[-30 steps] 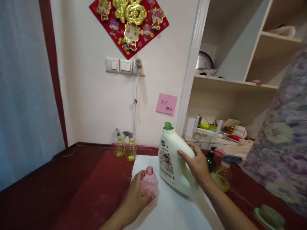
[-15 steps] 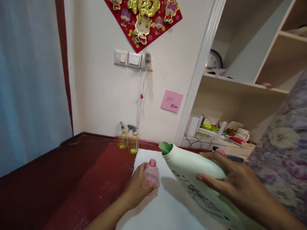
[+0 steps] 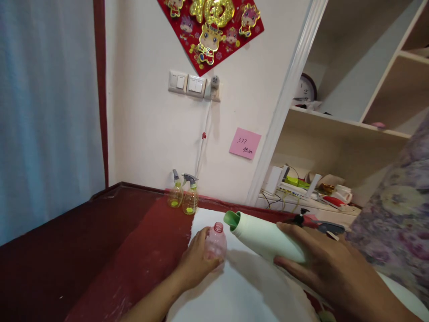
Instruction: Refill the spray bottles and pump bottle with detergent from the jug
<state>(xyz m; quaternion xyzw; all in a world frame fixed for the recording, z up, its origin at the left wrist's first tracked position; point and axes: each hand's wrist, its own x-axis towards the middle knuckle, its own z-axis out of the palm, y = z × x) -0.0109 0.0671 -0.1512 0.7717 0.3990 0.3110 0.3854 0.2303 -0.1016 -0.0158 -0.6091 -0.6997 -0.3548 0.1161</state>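
My left hand (image 3: 197,259) is closed around a small clear pink bottle (image 3: 217,241), which stands upright on a white sheet (image 3: 241,290) with its neck uncapped. Tilted toward it is a large pale green jug (image 3: 258,235), its green pouring spout (image 3: 232,219) just right of and slightly above the pink bottle's mouth, apart from it. My right hand (image 3: 321,259) grips the jug near its neck, and hides much of its body. No liquid is visible leaving the spout.
Two yellow spray bottles (image 3: 190,199) stand against the wall at the back of the dark red table (image 3: 100,241). Behind my right hand are a black pump top (image 3: 301,214) and a grey trigger head (image 3: 330,227). Shelves with a router (image 3: 295,190) rise at right, beside a floral cloth (image 3: 395,214).
The jug has tipped further toward level, its spout coming lower and closer to the pink bottle's mouth. The pink bottle stays in my left hand. The whole view has shifted slightly.
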